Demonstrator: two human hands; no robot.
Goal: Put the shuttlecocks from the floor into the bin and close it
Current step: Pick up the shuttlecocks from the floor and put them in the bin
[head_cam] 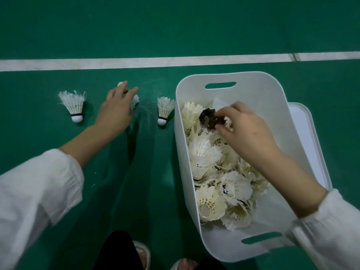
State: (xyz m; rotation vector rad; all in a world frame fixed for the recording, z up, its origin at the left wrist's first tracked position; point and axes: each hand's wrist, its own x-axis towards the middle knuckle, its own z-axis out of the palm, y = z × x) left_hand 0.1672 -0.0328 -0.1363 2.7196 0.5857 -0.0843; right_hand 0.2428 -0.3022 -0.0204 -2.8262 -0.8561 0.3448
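**Both hands busy, lid still off**

Left hand [116,106] fingers curl onto a floor shuttlecock [134,100]. Right hand [245,131] pinches a dark shuttlecock [209,118] over the bin [220,88]. Two shuttlecocks [73,106] remain on the floor. Risk: squeezed feathers crush; overfull pile blocks lid [307,129].

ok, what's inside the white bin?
The bin holds a heap of white shuttlecocks; the right hand holds a dark one over them. The bin's floor is covered.

Floor: green court floor [136,26], white line [155,62] across it.
On it, left: two upright shuttlecocks [74,106] [164,110], a third [134,100] under a hand.
Right: white bin [259,94], lid [305,129] beside it.
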